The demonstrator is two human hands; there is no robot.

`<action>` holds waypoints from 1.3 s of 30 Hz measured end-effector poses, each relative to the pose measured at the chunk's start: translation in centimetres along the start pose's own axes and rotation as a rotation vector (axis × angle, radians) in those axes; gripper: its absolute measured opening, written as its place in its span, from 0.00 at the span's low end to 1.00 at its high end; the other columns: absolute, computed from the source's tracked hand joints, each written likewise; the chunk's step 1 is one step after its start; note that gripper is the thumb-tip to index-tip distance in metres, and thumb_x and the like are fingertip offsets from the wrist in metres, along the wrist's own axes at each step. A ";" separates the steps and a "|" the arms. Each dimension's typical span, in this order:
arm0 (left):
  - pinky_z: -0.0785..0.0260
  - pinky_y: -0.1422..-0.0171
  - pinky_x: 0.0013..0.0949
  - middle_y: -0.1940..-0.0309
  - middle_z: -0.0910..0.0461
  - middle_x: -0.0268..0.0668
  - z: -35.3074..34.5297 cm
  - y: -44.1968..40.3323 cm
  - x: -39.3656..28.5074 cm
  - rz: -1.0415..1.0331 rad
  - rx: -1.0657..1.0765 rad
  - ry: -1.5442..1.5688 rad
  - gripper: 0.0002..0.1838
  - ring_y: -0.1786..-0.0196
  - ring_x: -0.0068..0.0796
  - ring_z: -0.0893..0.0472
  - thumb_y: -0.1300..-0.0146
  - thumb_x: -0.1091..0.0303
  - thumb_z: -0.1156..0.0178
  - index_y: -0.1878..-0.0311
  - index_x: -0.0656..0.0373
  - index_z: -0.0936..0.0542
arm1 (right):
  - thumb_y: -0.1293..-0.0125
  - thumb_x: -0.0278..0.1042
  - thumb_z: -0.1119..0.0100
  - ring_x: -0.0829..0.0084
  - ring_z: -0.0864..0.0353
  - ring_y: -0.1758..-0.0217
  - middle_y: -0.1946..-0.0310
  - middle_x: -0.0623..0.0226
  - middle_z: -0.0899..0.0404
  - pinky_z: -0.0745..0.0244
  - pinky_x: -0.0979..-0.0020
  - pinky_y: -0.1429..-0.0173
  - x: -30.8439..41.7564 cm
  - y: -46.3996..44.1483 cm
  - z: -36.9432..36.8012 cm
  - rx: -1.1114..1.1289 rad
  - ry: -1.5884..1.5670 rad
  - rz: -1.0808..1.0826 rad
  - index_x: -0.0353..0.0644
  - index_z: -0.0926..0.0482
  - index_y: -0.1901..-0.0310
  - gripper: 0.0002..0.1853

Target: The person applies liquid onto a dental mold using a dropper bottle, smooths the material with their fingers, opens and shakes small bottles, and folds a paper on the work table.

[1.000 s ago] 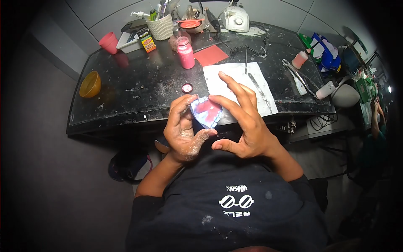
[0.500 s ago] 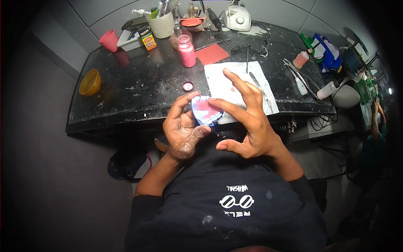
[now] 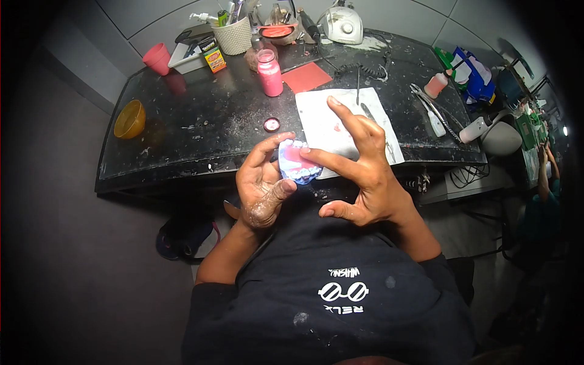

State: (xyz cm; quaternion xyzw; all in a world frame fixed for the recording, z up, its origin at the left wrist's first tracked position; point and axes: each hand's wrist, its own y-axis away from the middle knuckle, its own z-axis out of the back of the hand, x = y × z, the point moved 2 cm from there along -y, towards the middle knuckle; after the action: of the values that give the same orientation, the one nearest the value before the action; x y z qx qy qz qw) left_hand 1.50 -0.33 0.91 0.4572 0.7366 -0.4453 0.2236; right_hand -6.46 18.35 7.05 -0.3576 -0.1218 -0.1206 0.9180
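Hands status: our left hand (image 3: 261, 185) has the dental model (image 3: 291, 166), fingers half-curled behind and over its upper side, thumb at its lower side. Grip is a loose C, palm partly visible with pale residue on it. Whether the thumb actually presses the model, we can't tell.

Our right hand (image 3: 371, 188) is spread wide, gripping nothing. Index fingertip is on the pink layer (image 3: 294, 157) inside the model's arch; thumb sticks out clear of the model, nearer our shirt (image 3: 340, 267). Middle finger is extended over the white sheet (image 3: 319, 112); remaining fingers are bent, partly hidden.

Model is held up at the middle of the tabletop's (image 3: 207, 131) near edge, teeth along its rim.

Around it: white sheet reaches the near edge, right of centre, with a metal tool (image 3: 367, 111) partly behind our right hand. Small round lid (image 3: 271, 125) sits just beyond the left fingertips. Pink bottle (image 3: 269, 79) stands farther back, next to a pink sheet (image 3: 308, 78). Yellow bowl (image 3: 125, 125) is by the left edge.
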 end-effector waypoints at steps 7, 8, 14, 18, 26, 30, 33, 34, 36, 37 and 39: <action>0.32 0.25 0.42 0.32 0.30 0.52 0.6 -0.1 0.6 0.066 0.026 0.051 0.42 0.31 0.41 0.24 0.35 0.63 0.26 0.28 0.76 0.37 | 0.39 0.77 0.41 0.49 0.40 0.25 0.20 0.40 0.44 0.51 0.53 0.22 -0.6 0.2 0.1 0.017 0.086 0.006 0.55 0.13 0.39 0.39; 0.33 0.25 0.42 0.32 0.30 0.52 0.5 -0.1 0.6 0.077 0.034 0.070 0.42 0.31 0.40 0.24 0.34 0.61 0.26 0.28 0.77 0.37 | 0.39 0.77 0.42 0.49 0.40 0.25 0.20 0.40 0.44 0.51 0.53 0.22 -0.6 0.1 0.0 0.029 0.071 0.016 0.54 0.13 0.39 0.39; 0.26 0.29 0.45 0.41 0.21 0.51 0.7 -0.5 0.5 0.118 -0.016 0.015 0.47 0.37 0.41 0.18 0.35 0.49 0.28 0.28 0.78 0.37 | 0.41 0.72 0.33 0.53 0.43 0.27 0.19 0.49 0.43 0.49 0.55 0.22 -0.9 0.5 0.7 0.004 0.027 0.004 0.56 0.13 0.40 0.35; 0.29 0.26 0.45 0.37 0.23 0.52 0.5 -0.3 0.6 0.106 -0.025 -0.001 0.47 0.34 0.41 0.20 0.36 0.49 0.28 0.28 0.78 0.37 | 0.42 0.72 0.33 0.53 0.42 0.28 0.19 0.49 0.43 0.49 0.55 0.22 -0.8 0.4 0.2 0.006 0.021 0.024 0.55 0.13 0.41 0.35; 0.32 0.25 0.41 0.29 0.34 0.49 0.5 0.0 0.3 -0.083 -0.021 -0.140 0.45 0.31 0.42 0.24 0.41 0.69 0.21 0.27 0.76 0.37 | 0.42 0.66 0.31 0.53 0.39 0.31 0.20 0.46 0.41 0.48 0.55 0.23 -0.7 0.7 0.7 -0.004 0.022 -0.032 0.49 0.13 0.43 0.33; 0.31 0.27 0.40 0.32 0.34 0.49 0.8 0.1 0.6 -0.230 0.017 -0.414 0.47 0.32 0.41 0.25 0.48 0.71 0.17 0.29 0.75 0.34 | 0.43 0.66 0.30 0.52 0.39 0.31 0.20 0.45 0.42 0.48 0.55 0.23 -0.5 0.4 0.4 -0.030 0.022 -0.042 0.48 0.13 0.43 0.34; 0.29 0.29 0.40 0.35 0.33 0.50 0.7 0.1 0.4 -0.377 0.053 -0.619 0.47 0.34 0.40 0.25 0.52 0.71 0.16 0.31 0.73 0.31 | 0.43 0.65 0.30 0.52 0.39 0.31 0.20 0.46 0.42 0.48 0.55 0.23 -0.2 0.3 -0.2 -0.012 0.001 -0.047 0.47 0.14 0.42 0.35; 0.28 0.30 0.39 0.36 0.32 0.51 0.7 0.1 0.3 -0.421 0.036 -0.667 0.46 0.35 0.40 0.24 0.52 0.70 0.15 0.32 0.73 0.30 | 0.42 0.65 0.30 0.52 0.40 0.31 0.20 0.46 0.43 0.47 0.55 0.23 -0.1 0.3 -0.2 -0.006 -0.012 -0.057 0.46 0.14 0.41 0.35; 0.27 0.32 0.39 0.37 0.31 0.52 0.7 0.1 0.3 -0.464 0.017 -0.715 0.46 0.37 0.41 0.23 0.53 0.68 0.15 0.33 0.73 0.29 | 0.42 0.64 0.30 0.52 0.40 0.31 0.19 0.46 0.43 0.47 0.54 0.23 0.1 0.4 -0.3 0.000 -0.024 -0.066 0.46 0.15 0.40 0.35; 0.25 0.34 0.39 0.39 0.31 0.52 0.8 0.1 0.3 -0.535 0.016 -0.794 0.45 0.38 0.42 0.22 0.53 0.67 0.15 0.33 0.73 0.29 | 0.42 0.64 0.30 0.52 0.40 0.31 0.19 0.46 0.43 0.47 0.54 0.23 0.2 0.4 -0.3 0.007 -0.020 -0.061 0.46 0.15 0.40 0.35; 0.24 0.35 0.39 0.41 0.30 0.53 0.9 0.0 0.3 -0.607 0.017 -0.871 0.45 0.39 0.43 0.22 0.53 0.66 0.15 0.34 0.72 0.28 | 0.42 0.64 0.30 0.52 0.40 0.31 0.19 0.46 0.43 0.47 0.54 0.23 0.3 0.5 -0.2 0.012 -0.014 -0.057 0.45 0.16 0.40 0.36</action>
State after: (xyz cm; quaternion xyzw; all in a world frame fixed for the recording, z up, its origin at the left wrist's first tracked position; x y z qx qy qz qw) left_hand 1.34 -1.00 0.23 -0.0022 0.6710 -0.6446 0.3663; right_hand -6.05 18.54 6.69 -0.3492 -0.1391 -0.1433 0.9155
